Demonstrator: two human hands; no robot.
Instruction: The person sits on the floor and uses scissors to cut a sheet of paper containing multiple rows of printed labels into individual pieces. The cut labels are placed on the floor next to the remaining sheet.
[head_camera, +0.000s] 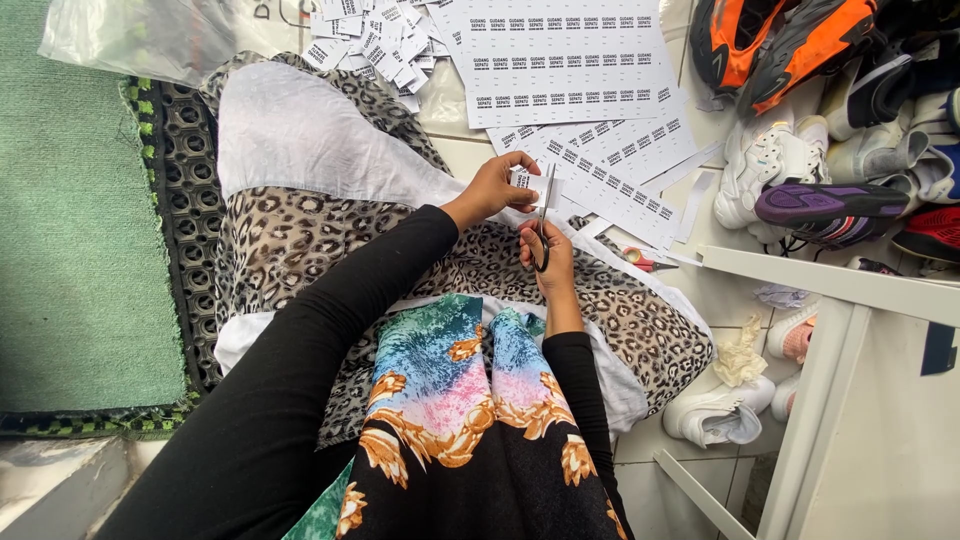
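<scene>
Pinching a small white label strip (527, 181) between thumb and fingers, our left hand (492, 190) holds it up just above the lap, while our right hand (550, 262) has its grip closed through the loops of a pair of scissors (544, 220). Their blades point away from us, toward the far side, with the long axis running near to far, and the strip lies just left of the blades, touching or nearly touching them; we cannot tell whether the blades are parted. Our right hand sits nearer to us, our left a little farther and to the left.

Largest around us, a green mat (75, 210) covers the floor at left, edged by a black rubber grid. A leopard-print cloth (300, 240) with white panels spreads across the lap and floor. At far right sneakers (800, 160) lie heaped beside a white frame (830, 290). On the tiled floor beyond the hands lie printed label sheets (560, 60), and at far centre a loose pile of cut labels (375, 40). Just right of the hands, something small and red (640, 260) lies on the floor.
</scene>
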